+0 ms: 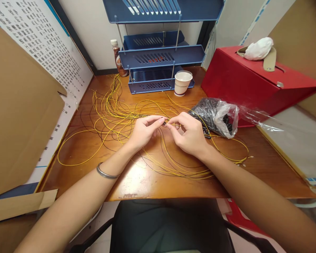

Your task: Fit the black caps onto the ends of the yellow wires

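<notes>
Above the middle of the desk, my left hand (144, 130) pinches a small black piece (164, 123) between thumb and forefinger. My right hand (189, 133) meets it from the other side, its thumb and forefinger closed on what looks like a thin wire; the exact contact is too small to see. Long yellow and dark wires (116, 114) lie in loose loops under and around both hands. Just beyond my right hand lies a clear plastic bag (213, 112) with black pieces inside. A few black pieces (206, 132) lie by the bag.
A blue tiered tray rack (160, 58) stands at the back, with a brown bottle (119, 59) on its left and a paper cup (182, 84) in front. At right is a red box (242, 80) with white crumpled plastic (259, 49) on top. Cardboard (21, 105) borders the left.
</notes>
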Available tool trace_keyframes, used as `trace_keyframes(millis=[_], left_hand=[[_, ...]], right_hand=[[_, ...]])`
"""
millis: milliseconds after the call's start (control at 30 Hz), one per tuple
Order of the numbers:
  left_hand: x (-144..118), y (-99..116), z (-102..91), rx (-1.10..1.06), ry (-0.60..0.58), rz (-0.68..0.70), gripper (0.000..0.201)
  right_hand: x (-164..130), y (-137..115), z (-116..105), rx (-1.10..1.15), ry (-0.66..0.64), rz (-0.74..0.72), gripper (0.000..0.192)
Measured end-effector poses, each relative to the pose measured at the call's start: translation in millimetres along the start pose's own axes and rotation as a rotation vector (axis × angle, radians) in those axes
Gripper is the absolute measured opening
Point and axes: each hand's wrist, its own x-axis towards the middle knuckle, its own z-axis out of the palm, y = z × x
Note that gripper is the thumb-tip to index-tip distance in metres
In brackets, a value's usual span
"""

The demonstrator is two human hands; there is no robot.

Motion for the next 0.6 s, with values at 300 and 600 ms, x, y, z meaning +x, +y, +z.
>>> trace_keyframes(millis=[300,600], left_hand=[[-0.2,0.0,-0.7,0.025,-0.002,0.010,0.028],[-0.9,-0.6,-1.4,0.084,-0.012,0.044,0.029]], right_hand=[[0.4,-2.4,-0.8,0.022,0.006,0.026,0.009],[1.1,-3.7,-1.5,0.041,-0.004,0.051,0.009]])
